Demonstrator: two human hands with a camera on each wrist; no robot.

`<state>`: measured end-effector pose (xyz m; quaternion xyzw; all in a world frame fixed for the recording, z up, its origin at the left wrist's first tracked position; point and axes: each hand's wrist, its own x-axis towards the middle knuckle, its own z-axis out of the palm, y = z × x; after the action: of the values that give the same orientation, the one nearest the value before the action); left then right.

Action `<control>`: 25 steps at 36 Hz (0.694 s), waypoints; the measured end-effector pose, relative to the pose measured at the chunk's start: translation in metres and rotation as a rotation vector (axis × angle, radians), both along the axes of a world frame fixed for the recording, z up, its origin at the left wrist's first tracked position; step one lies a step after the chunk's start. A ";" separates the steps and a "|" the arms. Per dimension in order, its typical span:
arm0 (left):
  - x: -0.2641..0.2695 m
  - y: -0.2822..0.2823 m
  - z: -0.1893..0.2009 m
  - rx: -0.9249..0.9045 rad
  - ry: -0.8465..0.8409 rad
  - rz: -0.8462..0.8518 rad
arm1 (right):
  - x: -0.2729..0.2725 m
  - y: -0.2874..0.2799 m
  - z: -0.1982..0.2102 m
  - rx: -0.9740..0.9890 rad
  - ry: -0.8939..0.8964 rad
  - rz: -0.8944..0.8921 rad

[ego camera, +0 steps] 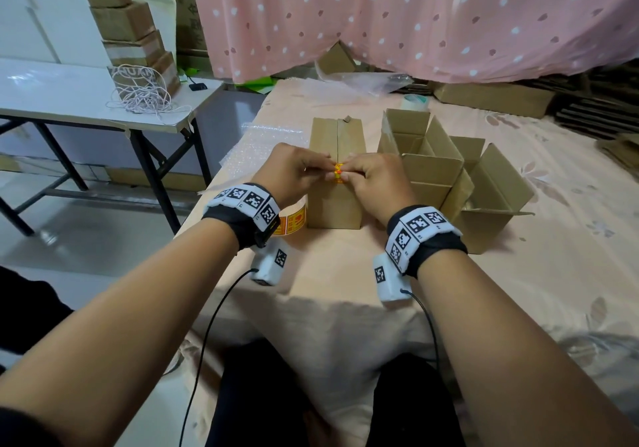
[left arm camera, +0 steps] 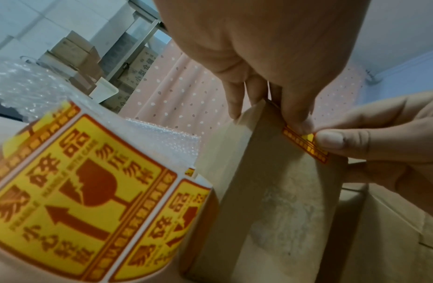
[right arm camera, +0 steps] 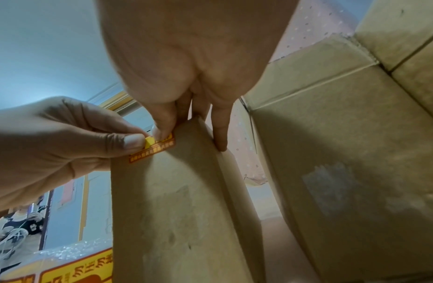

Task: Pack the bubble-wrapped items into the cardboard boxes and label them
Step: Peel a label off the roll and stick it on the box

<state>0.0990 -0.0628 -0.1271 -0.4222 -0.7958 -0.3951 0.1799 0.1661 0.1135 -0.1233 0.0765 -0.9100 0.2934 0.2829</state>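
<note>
A closed cardboard box (ego camera: pixel 334 201) stands upright at the middle of the cloth-covered table (ego camera: pixel 345 273). A small yellow and orange label (ego camera: pixel 338 172) sits on the near top edge of the box. My left hand (ego camera: pixel 321 169) and right hand (ego camera: pixel 353 170) meet over it, and each pinches the label between thumb and forefinger. In the left wrist view the label (left arm camera: pixel 305 145) lies partly stuck to the box face (left arm camera: pixel 283 201). In the right wrist view the label (right arm camera: pixel 152 151) has a folded yellow part under my left hand's thumb. The box's contents are hidden.
A roll of yellow fragile labels (ego camera: pixel 294 220) stands just left of the box. Open cardboard boxes (ego camera: pixel 432 163) stand to the right. Bubble wrap (ego camera: pixel 256 149) lies at the table's left edge, a tape roll (ego camera: pixel 416 102) at the back. A white side table (ego camera: pixel 69 100) stands left.
</note>
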 end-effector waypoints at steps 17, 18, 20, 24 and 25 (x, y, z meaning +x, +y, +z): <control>0.003 0.002 -0.012 0.040 0.015 0.036 | 0.005 0.002 0.000 -0.296 -0.072 0.018; 0.003 0.002 -0.012 0.043 0.017 0.030 | 0.005 0.001 0.000 -0.294 -0.075 0.040; 0.003 0.002 -0.011 0.050 0.022 0.015 | 0.004 0.001 -0.002 -0.303 -0.074 0.056; 0.001 0.000 -0.008 0.031 0.032 -0.003 | -0.006 0.004 -0.004 -0.293 -0.123 0.025; 0.001 0.000 -0.007 0.024 0.023 -0.002 | -0.008 0.005 -0.005 -0.273 -0.139 0.005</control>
<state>0.0996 -0.0629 -0.1337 -0.4253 -0.7884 -0.4001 0.1937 0.1582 0.1181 -0.1278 0.0187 -0.8788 0.4198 0.2261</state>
